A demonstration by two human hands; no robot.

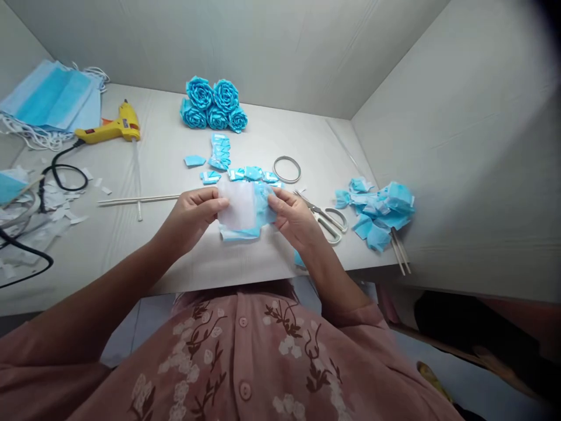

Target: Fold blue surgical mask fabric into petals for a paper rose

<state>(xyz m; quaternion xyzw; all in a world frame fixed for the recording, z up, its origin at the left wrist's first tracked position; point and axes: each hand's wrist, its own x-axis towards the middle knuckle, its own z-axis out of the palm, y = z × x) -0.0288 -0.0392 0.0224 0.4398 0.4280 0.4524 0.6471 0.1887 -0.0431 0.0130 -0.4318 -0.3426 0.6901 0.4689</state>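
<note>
- A yellow plastic glue gun [110,129] lies on the pale table [162,158].
- The left hand [193,211] clamps thumb and fingers on a thin white-and-blue fabric sheet [238,206], held between both hands.
- The right hand [295,217] pinches its right side.
- Pale-handled metal scissors [319,211] lie just beside.

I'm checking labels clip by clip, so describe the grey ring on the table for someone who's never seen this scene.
On the white table, start at the five blue rosettes on the far side, then look nearer and rightward. The grey ring lies just beyond the right hand and scissors. Its hollow circle sets it apart from the folded blue pieces beside it.
</note>
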